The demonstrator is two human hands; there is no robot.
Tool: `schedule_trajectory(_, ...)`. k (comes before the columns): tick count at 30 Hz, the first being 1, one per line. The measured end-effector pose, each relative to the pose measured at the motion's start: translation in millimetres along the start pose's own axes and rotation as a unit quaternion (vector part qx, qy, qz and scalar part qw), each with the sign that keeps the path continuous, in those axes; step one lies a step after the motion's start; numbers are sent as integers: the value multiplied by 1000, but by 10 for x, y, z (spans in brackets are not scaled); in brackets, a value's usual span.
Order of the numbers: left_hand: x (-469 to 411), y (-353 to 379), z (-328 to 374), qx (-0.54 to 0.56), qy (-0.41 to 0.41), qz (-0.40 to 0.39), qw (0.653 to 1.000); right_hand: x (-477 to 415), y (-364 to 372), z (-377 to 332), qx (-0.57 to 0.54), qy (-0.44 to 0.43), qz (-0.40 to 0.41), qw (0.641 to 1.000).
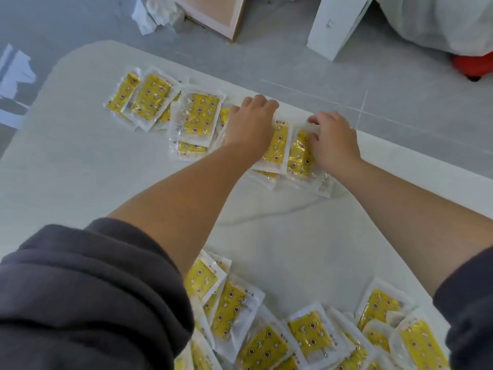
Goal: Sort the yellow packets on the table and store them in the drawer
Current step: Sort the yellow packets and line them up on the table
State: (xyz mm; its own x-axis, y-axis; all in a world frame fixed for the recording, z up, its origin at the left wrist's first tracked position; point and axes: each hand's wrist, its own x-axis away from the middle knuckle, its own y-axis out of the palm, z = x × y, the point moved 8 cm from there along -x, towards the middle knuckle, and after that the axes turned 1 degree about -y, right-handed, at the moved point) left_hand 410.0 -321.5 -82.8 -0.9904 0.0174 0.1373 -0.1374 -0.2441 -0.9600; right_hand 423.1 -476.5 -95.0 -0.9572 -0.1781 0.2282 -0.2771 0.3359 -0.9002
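Partly, left hand (249, 124) covers yellow packets (277, 145), near heap (309, 332) cropped

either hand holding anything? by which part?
Right hand pinches a yellow packet by its clear far edge. Left hand rests on the neighbouring packets; a grip cannot be told.

yellow packets (198, 117): clear glossy plastic wrap, crinkled, shiny yellow printed insert; counter (80, 161): white stone-look top, smooth, faint grey veins, soft sheen; sleeve (88, 295): dark grey cloth, matt, soft folds; floor (293, 57): grey tile, smooth, glossy; box (336, 25): white card, matt; panel (213, 12): pale wood-look face, white edge, matt.
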Motion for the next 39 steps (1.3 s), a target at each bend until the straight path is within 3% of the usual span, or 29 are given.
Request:
schedule_trajectory(4, 703, -171, -196, 78, -21, 7, 997, 476, -39, -223, 16, -25, 16, 999)
schedule_trajectory(13, 2473, -285, -1116, 106, -123, -76, 984, 2196, 671, -1081, -46, -33, -142, 988)
schedule_trajectory(18, 3144, -192, -1730, 98, -196, -104, 970, 2797, 1057, -1458, -79, 23, -160, 984)
schedule_trajectory(29, 3205, 116, -2065, 65, -243, -124, 960, 2733, 1415, -1820, -104, 171, -85, 976)
schedule_trajectory(34, 3110, 156, -2095, 26, -237, -126, 963, 2673, 1522, -1815, -104, 198, -95, 970)
schedule_trajectory(39, 3055, 193, -2210, 78, -248, -135, 956, 2617, 1504, -1861, -140, 202, -68, 967)
